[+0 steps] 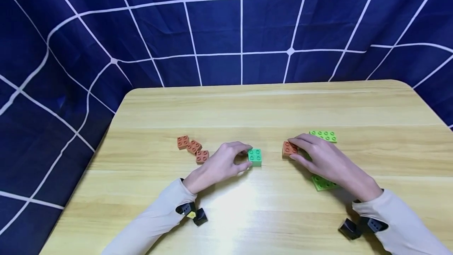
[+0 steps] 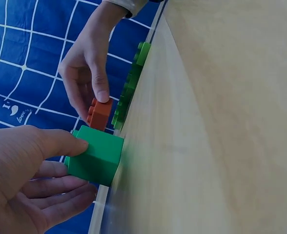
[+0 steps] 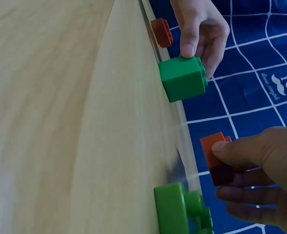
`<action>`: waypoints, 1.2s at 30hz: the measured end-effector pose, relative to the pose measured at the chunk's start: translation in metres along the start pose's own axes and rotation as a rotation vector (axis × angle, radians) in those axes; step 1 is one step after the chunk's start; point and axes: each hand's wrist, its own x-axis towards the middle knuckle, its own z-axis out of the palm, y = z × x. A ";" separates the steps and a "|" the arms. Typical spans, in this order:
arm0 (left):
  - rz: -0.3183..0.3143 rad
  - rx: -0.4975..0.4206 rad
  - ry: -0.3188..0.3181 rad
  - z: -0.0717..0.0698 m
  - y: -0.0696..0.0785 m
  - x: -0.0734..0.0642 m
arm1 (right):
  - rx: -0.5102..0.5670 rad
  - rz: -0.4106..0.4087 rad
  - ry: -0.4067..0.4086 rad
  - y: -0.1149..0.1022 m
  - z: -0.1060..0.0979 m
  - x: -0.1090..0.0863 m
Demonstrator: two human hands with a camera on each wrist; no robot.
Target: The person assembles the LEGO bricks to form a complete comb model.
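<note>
My left hand (image 1: 223,163) pinches a square green toy building brick (image 1: 255,157) between thumb and fingers, near the middle of the wooden table. In the left wrist view the thumb presses the near side of this brick (image 2: 97,156), studs turned away. To the right, my right hand (image 1: 323,159) grips a smaller orange-red brick (image 1: 288,150) by its opposite sides. The right wrist view shows the thumb on the orange-red brick (image 3: 213,155), and a gap between it and the green brick (image 3: 182,79). Part of the right-hand surroundings is hidden beneath that hand.
Three orange-red bricks (image 1: 194,146) lie close together left of my left hand. Light green long bricks show around my right hand, one behind it (image 1: 329,136) and one in front (image 1: 323,184). A navy curtain with white lines (image 1: 219,26) hangs behind the table (image 1: 247,105).
</note>
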 end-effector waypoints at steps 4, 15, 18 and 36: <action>0.002 -0.005 -0.009 -0.002 0.002 0.002 | 0.050 0.008 -0.015 -0.007 -0.002 0.007; -0.014 -0.069 -0.010 0.001 0.000 0.005 | 0.135 -0.064 -0.007 -0.020 0.002 0.019; -0.010 -0.061 -0.010 0.001 0.000 0.006 | 0.150 -0.082 0.002 -0.022 0.003 0.020; -0.012 -0.070 -0.011 0.001 0.000 0.007 | 0.190 -0.065 -0.002 -0.035 0.004 0.026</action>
